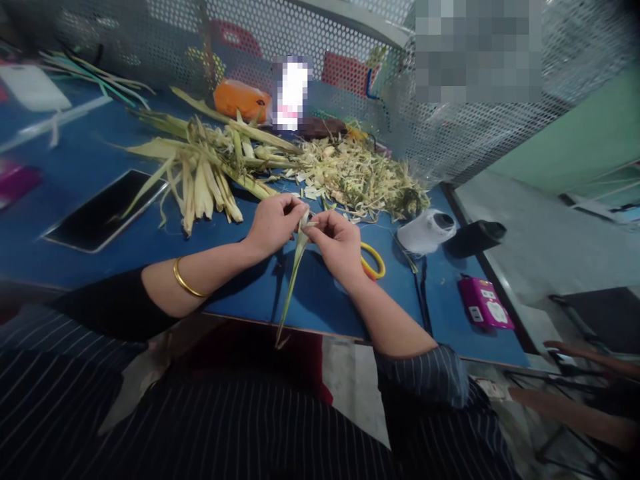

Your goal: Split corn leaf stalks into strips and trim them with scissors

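Both hands meet over the blue table (80,180) and pinch the top of a long pale green leaf strip (293,280). My left hand (273,223) grips it with fingers curled; a gold bangle circles that wrist. My right hand (336,243) pinches the same strip from the right. The strip hangs down past the table's front edge toward my lap. Behind the hands lies a bundle of folded leaf pieces (205,177) and a heap of shredded leaf scraps (360,177).
A black tablet (103,213) lies at the left. Yellow-handled scissors (374,263) sit beside my right hand. A white roll (426,232), a black cylinder (475,237) and a magenta device (484,303) are at the right. An orange pouch (241,100) rests by the perforated screen (450,133).
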### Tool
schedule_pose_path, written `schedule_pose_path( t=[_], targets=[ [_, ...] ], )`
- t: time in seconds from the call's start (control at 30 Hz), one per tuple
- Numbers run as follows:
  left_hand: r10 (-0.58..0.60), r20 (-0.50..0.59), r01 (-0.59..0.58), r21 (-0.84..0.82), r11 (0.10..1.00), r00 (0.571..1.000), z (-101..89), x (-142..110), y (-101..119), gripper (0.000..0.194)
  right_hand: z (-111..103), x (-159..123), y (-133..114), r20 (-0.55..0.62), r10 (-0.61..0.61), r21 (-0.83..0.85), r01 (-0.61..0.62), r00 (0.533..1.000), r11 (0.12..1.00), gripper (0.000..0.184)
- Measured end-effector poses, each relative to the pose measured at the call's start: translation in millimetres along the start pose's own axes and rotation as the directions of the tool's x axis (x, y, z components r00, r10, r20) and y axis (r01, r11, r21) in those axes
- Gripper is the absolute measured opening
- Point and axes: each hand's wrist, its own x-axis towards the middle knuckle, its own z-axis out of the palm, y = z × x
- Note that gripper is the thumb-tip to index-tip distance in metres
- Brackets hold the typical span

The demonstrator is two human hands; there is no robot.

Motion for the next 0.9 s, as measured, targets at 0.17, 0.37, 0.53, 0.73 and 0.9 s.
schedule_pose_path(
  t=[0.17, 0.37, 0.53, 0.73, 0.9],
  targets=[
    [0.017, -0.013, -0.017, 0.002, 1.000, 1.000, -1.1, 1, 0, 0.017, 1, -3, -5, -0.020, -0.068, -0.059, 0.067, 0.997, 0.996, 0.008],
    [0.061, -0.033, -0.059, 0.054, 0.997, 0.998, -1.5, 3, -4, 0.016, 4, 0, 3, 0.066, 0.079, 0.022, -0.080, 0.995, 0.997, 0.013],
    [0.047, -0.032, -0.045, 0.054, 0.998, 0.998, -1.5, 4, -6, 0.018, 0, -6, -5, 0.026, -0.142, -0.123, 0.144, 0.990, 0.982, 0.008],
    [0.091, -0.080, -0.080, 0.131, 0.988, 0.993, -2.1, 6, -5, 0.016, 5, -5, 1, 0.058, -0.024, -0.100, 0.030, 0.998, 0.995, 0.012],
    [0.151, -0.086, -0.134, 0.176, 0.975, 0.985, -2.0, 7, -6, 0.016, 6, -4, 8, 0.118, 0.028, -0.088, -0.017, 0.993, 0.996, 0.009]
  ],
)
